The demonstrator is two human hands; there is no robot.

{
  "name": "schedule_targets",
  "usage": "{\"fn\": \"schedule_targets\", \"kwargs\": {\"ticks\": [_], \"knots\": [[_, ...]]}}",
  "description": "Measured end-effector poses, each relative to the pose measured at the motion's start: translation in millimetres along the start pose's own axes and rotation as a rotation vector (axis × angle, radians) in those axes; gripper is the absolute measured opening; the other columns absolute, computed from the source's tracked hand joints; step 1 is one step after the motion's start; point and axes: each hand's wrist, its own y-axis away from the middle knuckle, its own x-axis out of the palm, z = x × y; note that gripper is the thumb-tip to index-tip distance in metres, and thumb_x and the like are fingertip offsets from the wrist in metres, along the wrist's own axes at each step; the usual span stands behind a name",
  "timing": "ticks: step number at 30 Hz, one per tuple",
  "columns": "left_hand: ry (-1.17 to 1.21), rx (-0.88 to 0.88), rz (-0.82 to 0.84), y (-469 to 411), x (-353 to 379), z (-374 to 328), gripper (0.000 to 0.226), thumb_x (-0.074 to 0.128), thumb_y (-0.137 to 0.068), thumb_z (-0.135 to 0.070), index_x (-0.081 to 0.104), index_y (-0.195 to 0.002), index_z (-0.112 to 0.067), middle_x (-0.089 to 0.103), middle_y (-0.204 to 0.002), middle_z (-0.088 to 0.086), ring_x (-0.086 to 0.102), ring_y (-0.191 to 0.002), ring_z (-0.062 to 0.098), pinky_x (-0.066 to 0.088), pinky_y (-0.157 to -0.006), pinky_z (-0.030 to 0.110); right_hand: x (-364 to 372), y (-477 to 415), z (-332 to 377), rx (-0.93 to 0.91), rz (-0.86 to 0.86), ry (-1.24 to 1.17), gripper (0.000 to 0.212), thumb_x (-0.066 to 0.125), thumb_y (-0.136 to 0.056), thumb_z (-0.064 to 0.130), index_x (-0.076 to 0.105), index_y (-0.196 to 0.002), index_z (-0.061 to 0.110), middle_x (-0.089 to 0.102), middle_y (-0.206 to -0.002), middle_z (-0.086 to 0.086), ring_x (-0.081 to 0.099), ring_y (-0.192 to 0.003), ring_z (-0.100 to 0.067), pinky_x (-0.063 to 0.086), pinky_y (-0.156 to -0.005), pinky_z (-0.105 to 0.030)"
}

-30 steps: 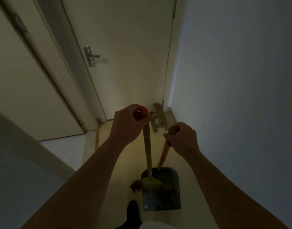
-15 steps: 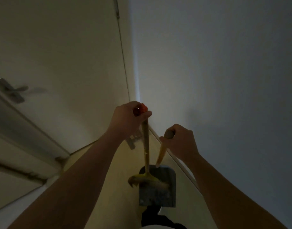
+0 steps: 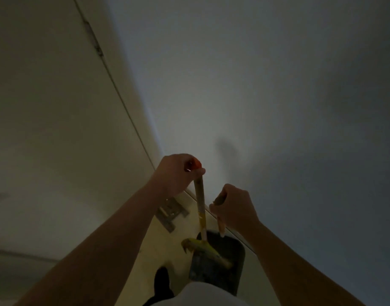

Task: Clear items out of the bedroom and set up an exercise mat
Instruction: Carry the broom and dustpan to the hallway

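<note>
View has swung from the door (image 3: 46, 118) to the wall (image 3: 277, 96); left hand (image 3: 176, 173) still grips the broom (image 3: 201, 208), right hand (image 3: 233, 208) the dustpan (image 3: 213, 274) handle, both tools hanging below the hands, judged ready for parking here.

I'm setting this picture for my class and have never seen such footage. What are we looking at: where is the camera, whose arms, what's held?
No machine here: a person wears one camera on the head, looking down, so the two bare arms are their own. The left hand grips the orange-tipped top of a broom; the right hand grips the handle of a dark dustpan. Below is a pale floor, with a wall on the right.
</note>
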Motion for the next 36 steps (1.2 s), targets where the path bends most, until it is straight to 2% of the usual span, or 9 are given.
{"fn": "schedule_targets", "kwargs": {"ticks": [3, 8, 12, 16, 21, 25, 29, 32, 36], "knots": [[-0.019, 0.057, 0.073, -41, 0, 7, 0.028, 0.067, -0.089, -0.045, 0.072, -0.107, -0.024, 0.069, -0.096, -0.014, 0.063, -0.088, 0.001, 0.05, -0.084, 0.02, 6, -25, 0, 0.085, -0.017, -0.034, 0.022, 0.077, -0.083, 0.02, 0.055, -0.08, 0.019, 0.065, -0.073, 0.002, 0.066, -0.06, -0.008, 0.058, -0.062, -0.022], [-0.073, 0.224, 0.212, -113, 9, 29, 0.028, 0.07, -0.086, -0.046, 0.075, -0.099, -0.022, 0.069, -0.084, -0.014, 0.062, -0.076, -0.001, 0.046, -0.074, 0.012, 19, -67, 4, 0.264, -0.02, -0.066, 0.024, 0.079, -0.081, 0.02, 0.056, -0.084, 0.02, 0.066, -0.077, 0.003, 0.067, -0.067, -0.009, 0.055, -0.063, -0.02], [-0.029, 0.361, 0.347, -165, 21, 53, 0.028, 0.074, -0.083, -0.049, 0.075, -0.097, -0.025, 0.068, -0.083, -0.017, 0.06, -0.076, -0.004, 0.043, -0.071, 0.011, 41, -97, 8, 0.429, -0.072, -0.105, 0.021, 0.077, -0.08, 0.012, 0.057, -0.084, 0.017, 0.067, -0.078, -0.001, 0.071, -0.067, -0.018, 0.062, -0.068, -0.036], [0.016, 0.461, 0.453, -200, 31, 74, 0.031, 0.074, -0.081, -0.051, 0.075, -0.098, -0.025, 0.069, -0.087, -0.016, 0.06, -0.079, -0.005, 0.046, -0.073, 0.014, 66, -110, 17, 0.566, -0.141, -0.086, 0.022, 0.077, -0.081, 0.012, 0.056, -0.083, 0.018, 0.067, -0.073, 0.002, 0.066, -0.052, -0.008, 0.048, -0.048, -0.016], [0.048, 0.576, 0.557, -222, 40, 88, 0.032, 0.075, -0.081, -0.049, 0.076, -0.099, -0.022, 0.073, -0.09, -0.011, 0.066, -0.082, 0.0, 0.056, -0.08, 0.023, 91, -125, 15, 0.727, -0.231, -0.156, 0.036, 0.087, -0.074, 0.018, 0.051, -0.078, 0.02, 0.065, -0.073, 0.002, 0.062, -0.047, 0.003, 0.042, -0.045, -0.01], [0.04, 0.614, 0.576, -239, 47, 96, 0.031, 0.076, -0.082, -0.046, 0.076, -0.099, -0.021, 0.074, -0.091, -0.01, 0.066, -0.082, 0.0, 0.056, -0.082, 0.022, 107, -143, 13, 0.782, -0.278, -0.208, 0.038, 0.089, -0.072, 0.019, 0.052, -0.078, 0.019, 0.066, -0.072, 0.002, 0.061, -0.046, 0.004, 0.041, -0.043, -0.009], [0.003, 0.623, 0.593, -252, 55, 107, 0.03, 0.077, -0.081, -0.044, 0.076, -0.1, -0.02, 0.074, -0.092, -0.009, 0.066, -0.082, 0.001, 0.057, -0.083, 0.024, 122, -159, 7, 0.81, -0.287, -0.183, 0.038, 0.089, -0.07, 0.023, 0.052, -0.077, 0.02, 0.066, -0.074, 0.0, 0.066, -0.065, -0.012, 0.051, -0.053, -0.023], [-0.017, 0.611, 0.6, -258, 63, 115, 0.03, 0.077, -0.081, -0.044, 0.076, -0.099, -0.02, 0.074, -0.091, -0.009, 0.066, -0.082, 0.001, 0.056, -0.082, 0.024, 134, -166, 5, 0.816, -0.302, -0.202, 0.035, 0.087, -0.071, 0.021, 0.052, -0.078, 0.02, 0.065, -0.076, -0.001, 0.066, -0.068, -0.017, 0.059, -0.061, -0.032], [-0.028, 0.594, 0.587, -264, 71, 121, 0.027, 0.077, -0.082, -0.041, 0.077, -0.1, -0.02, 0.075, -0.092, -0.007, 0.066, -0.081, 0.002, 0.053, -0.081, 0.021, 144, -175, 1, 0.812, -0.338, -0.2, 0.032, 0.083, -0.073, 0.015, 0.053, -0.079, 0.019, 0.063, -0.078, -0.001, 0.062, -0.07, -0.015, 0.059, -0.064, -0.031]]}}
